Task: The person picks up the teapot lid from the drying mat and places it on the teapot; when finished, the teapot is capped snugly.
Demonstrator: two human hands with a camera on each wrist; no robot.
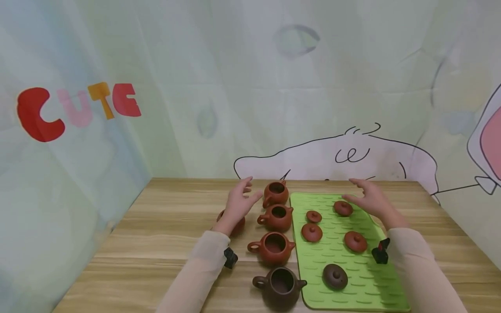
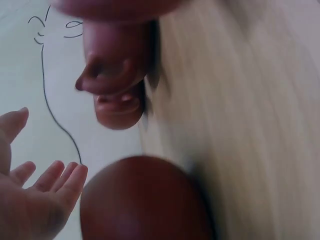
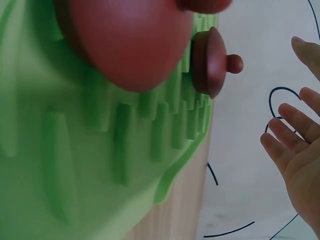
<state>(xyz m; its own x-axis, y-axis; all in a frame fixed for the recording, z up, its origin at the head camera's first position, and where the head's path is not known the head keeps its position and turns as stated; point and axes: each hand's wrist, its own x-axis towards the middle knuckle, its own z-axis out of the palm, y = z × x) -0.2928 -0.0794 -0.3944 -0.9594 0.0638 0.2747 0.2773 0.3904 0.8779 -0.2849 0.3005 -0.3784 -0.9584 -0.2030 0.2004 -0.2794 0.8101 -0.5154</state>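
A: Which step, at a guess?

B: Looks like a reach with nothing picked up. Left grip (image 1: 240,202) loose, spread and empty, near the farthest red teapot (image 1: 278,200). Right grip (image 1: 369,200) just as wide and empty, above the far right corner of the green mat (image 1: 368,289), near a red lid (image 1: 343,210).

A: And for the next move?

B: Probably calls for dropping lower and pinching a knob, imo. Careful with the pots, packed pretty close.

A: Where exactly?

B: Four in a line along the mat's left edge, dark teapot (image 1: 282,298) nearest the near edge of the tabletop (image 1: 156,234). Another red pot (image 1: 240,227) half hidden behind the left arm (image 1: 197,269). Five lids on the mat, dark lid (image 1: 335,280) nearest.

A: Surface, room?

B: Wood grain. Past the far edge, a creased pale backdrop (image 1: 188,61), CUTE lettering (image 1: 105,104) on the left, cartoon figure (image 1: 313,161) peeking up toward the far right corner.
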